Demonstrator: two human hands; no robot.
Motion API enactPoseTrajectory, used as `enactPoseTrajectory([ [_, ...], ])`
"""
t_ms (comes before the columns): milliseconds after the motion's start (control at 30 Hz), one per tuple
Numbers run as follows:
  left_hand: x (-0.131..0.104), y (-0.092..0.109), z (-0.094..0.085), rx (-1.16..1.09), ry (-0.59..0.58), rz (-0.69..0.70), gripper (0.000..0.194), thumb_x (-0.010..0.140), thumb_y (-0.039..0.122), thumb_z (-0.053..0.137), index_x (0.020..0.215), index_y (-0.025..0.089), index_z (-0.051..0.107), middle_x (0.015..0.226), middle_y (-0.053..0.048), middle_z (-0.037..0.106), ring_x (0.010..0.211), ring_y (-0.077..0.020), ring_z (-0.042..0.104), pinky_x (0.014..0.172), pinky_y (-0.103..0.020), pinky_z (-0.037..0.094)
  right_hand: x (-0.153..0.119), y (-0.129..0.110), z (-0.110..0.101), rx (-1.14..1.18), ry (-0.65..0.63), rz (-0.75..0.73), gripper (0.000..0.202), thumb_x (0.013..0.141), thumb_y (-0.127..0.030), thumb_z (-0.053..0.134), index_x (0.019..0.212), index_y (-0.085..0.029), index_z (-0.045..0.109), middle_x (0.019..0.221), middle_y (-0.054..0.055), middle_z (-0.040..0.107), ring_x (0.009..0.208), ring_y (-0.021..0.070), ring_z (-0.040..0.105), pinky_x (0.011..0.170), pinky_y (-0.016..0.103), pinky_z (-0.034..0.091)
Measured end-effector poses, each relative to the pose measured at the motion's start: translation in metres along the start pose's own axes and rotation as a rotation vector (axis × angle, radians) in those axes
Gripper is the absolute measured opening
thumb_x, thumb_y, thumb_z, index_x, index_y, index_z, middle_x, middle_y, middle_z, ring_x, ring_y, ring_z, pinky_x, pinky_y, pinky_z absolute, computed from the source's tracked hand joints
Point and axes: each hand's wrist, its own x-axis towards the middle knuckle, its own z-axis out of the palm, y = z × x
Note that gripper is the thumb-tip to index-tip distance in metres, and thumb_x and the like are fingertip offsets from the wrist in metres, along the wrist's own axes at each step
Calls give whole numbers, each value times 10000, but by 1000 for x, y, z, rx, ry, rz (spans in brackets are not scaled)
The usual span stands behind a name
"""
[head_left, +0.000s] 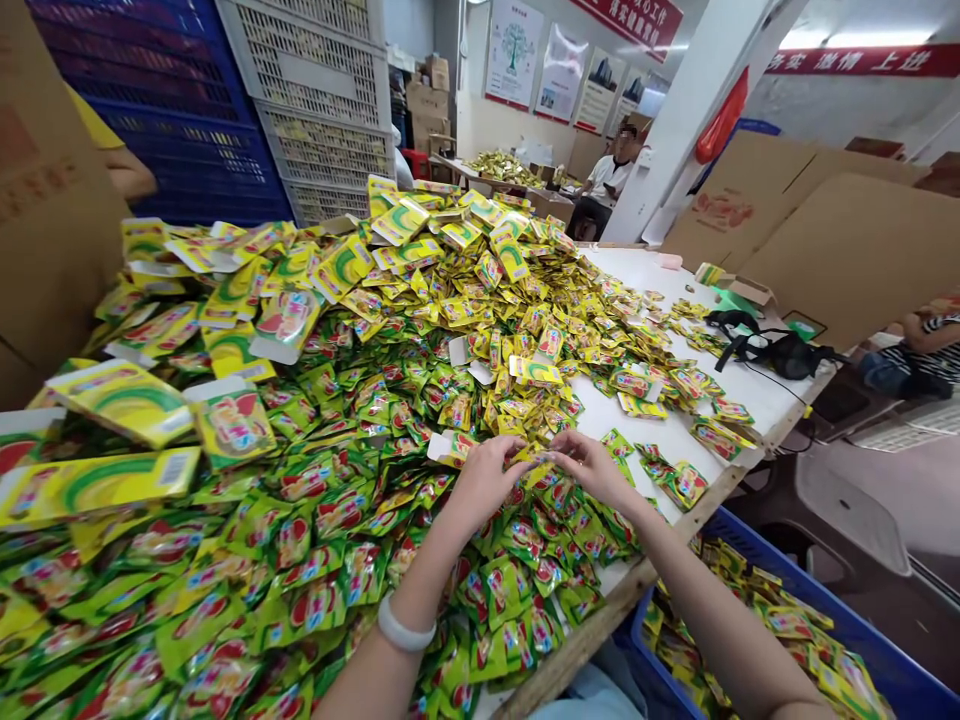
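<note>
Left hand (pixel 487 478) and right hand (pixel 589 468) narrowed over table (pixel 600 405), grip unclear; crate (pixel 900 660) beside it looks part-filled, many packets (pixel 322 515) seemingly left atop.

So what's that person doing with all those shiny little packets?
The person's left hand and right hand are close together, just above a big heap of packets on a white table. Whether the fingers pinch anything is too small to tell. Yellow boxes lie on the heap too, some with open flaps. Beside the table, a blue crate holds more packets.
</note>
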Motion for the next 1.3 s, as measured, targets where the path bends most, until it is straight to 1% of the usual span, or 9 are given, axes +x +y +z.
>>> enactPoseTrajectory([
  [133, 3, -5, -4, -50, 30, -27, 204, 896, 312, 541, 968, 164, 663, 1019, -101, 705, 929, -255, 651, 826, -355, 481, -16, 10, -18, -225, -18, 63, 487, 819, -561, 660, 1153, -217, 573, 1052, 69, 619, 917, 217, 586, 759, 327, 480],
  [233, 4, -8, -6, -97, 22, -60, 177, 896, 281, 510, 923, 175, 648, 961, -80, 725, 889, -247, 669, 791, -339, 481, -29, 22, -22, -390, -112, 74, 403, 787, -547, 711, 994, -214, 621, 1050, 70, 591, 1008, 249, 562, 866, 370, 466],
  [467, 4, -7, -7, -161, 32, -67, 208, 887, 315, 457, 837, 182, 609, 856, -68, 719, 811, -238, 667, 736, -318, 471, -30, 30, 0, -590, -13, 97, 378, 763, -497, 741, 929, -201, 575, 998, 90, 578, 968, 280, 556, 825, 385, 459],
  [567, 5, -8, -8, -182, 46, -74, 218, 887, 349, 451, 827, 185, 582, 807, -58, 701, 774, -234, 658, 716, -318, 462, -26, 31, 2, -478, 39, 124, 351, 707, -434, 780, 834, -206, 546, 940, 70, 582, 915, 261, 552, 780, 358, 447],
  [733, 6, -13, -5, -354, 14, -125, 241, 901, 390, 440, 963, 183, 546, 948, -69, 692, 706, -218, 700, 602, -285, 456, -27, 29, -13, -265, 59, 117, 272, 843, -449, 617, 771, -214, 499, 699, -6, 563, 637, 166, 510, 601, 281, 401],
  [900, 4, -10, -3, -349, -31, -109, 238, 925, 379, 435, 983, 182, 555, 793, -17, 649, 641, -201, 692, 575, -258, 414, -27, -11, -27, 206, 122, 63, 367, 785, -526, 715, 760, -202, 544, 741, 9, 574, 651, 145, 535, 570, 258, 425],
  [1033, 4, -5, -5, -356, -71, -37, 251, 937, 388, 443, 961, 184, 589, 737, 9, 612, 606, -155, 600, 585, -246, 403, -13, -35, -11, 250, 58, -50, 308, 792, -473, 733, 780, -202, 588, 1105, 72, 596, 976, 190, 578, 766, 284, 483],
  [1167, 2, -2, -9, -398, -90, -9, 346, 937, 476, 439, 1019, 185, 607, 792, -11, 631, 680, -170, 584, 609, -256, 445, -5, -33, 15, 277, 95, -17, 332, 826, -501, 688, 797, -215, 522, 684, -29, 515, 596, 119, 464, 559, 246, 387],
  [1300, 3, -8, -8, -303, -113, -31, 488, 781, 464, 652, 1180, 185, 612, 1126, -96, 681, 1021, -279, 628, 860, -357, 512, -8, -23, 30, 213, 131, -59, 343, 858, -514, 647, 791, -216, 489, 625, -49, 479, 551, 109, 432, 525, 240, 360],
])
